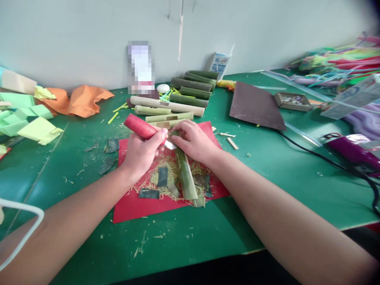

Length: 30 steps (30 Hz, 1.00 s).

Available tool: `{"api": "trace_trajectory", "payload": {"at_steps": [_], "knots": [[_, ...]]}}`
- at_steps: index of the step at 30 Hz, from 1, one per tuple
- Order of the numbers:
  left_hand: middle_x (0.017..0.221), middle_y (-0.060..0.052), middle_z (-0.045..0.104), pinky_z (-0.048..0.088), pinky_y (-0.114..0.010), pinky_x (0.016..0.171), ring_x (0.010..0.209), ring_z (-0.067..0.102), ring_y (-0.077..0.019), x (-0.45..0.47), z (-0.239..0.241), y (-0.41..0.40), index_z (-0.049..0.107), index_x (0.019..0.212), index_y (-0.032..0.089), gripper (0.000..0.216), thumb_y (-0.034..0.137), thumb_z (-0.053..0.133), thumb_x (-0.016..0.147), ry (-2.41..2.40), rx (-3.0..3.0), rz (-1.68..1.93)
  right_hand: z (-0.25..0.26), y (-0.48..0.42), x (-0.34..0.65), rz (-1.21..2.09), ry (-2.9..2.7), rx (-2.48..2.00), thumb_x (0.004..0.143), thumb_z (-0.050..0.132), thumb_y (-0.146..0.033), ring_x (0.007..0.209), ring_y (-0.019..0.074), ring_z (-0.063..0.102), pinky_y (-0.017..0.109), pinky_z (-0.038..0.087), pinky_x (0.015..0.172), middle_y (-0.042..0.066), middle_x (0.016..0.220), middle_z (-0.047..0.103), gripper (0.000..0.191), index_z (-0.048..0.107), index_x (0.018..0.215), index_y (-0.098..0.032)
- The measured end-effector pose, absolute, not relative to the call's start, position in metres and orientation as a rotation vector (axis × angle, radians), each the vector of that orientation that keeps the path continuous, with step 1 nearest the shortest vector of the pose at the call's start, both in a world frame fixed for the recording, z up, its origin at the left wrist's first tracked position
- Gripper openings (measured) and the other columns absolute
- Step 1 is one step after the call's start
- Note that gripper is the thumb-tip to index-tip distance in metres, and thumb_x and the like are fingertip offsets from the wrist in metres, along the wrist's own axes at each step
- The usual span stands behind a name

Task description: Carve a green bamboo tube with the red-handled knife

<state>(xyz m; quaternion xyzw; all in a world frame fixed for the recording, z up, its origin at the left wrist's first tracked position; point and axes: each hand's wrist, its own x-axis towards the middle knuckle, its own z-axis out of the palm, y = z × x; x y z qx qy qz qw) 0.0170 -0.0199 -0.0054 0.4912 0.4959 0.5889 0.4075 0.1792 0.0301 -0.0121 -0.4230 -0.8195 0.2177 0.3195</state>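
My left hand (141, 152) is closed round the red handle of a knife (139, 126); its short blade shows between my hands and points right. My right hand (194, 141) is closed on the top of a green bamboo stick (185, 174), which slants toward me over a red mat (133, 206). The blade meets the stick near my right fingers. Shavings and dark strips of peeled skin (162, 177) lie on the mat under the stick.
Peeled pale bamboo tubes (166, 106) and dark green ones (192, 89) are stacked behind the mat. Crumpled orange paper (80, 101) and green paper lie at left. At right are a brown sheet (255, 106), a small tray (292, 101), a black cable and a purple tool (352, 148).
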Motion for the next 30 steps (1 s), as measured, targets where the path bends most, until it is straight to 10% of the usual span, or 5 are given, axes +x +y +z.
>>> {"api": "trace_trajectory", "payload": {"at_steps": [30], "knots": [[0.054, 0.002, 0.060, 0.039, -0.017, 0.036, 0.041, 0.049, -0.0074, 0.024, -0.001, -0.032, 0.068, 0.073, 0.019, 0.023, 0.039, 0.078, 0.076, 1.216, 1.248, 1.221, -0.001, 0.027, 0.184, 0.495, -2.123, -1.474, 0.079, 0.062, -0.031, 0.076, 0.0159, 0.059, 0.028, 0.041, 0.067, 0.004, 0.088, 0.070, 0.012, 0.064, 0.075, -0.020]]}}
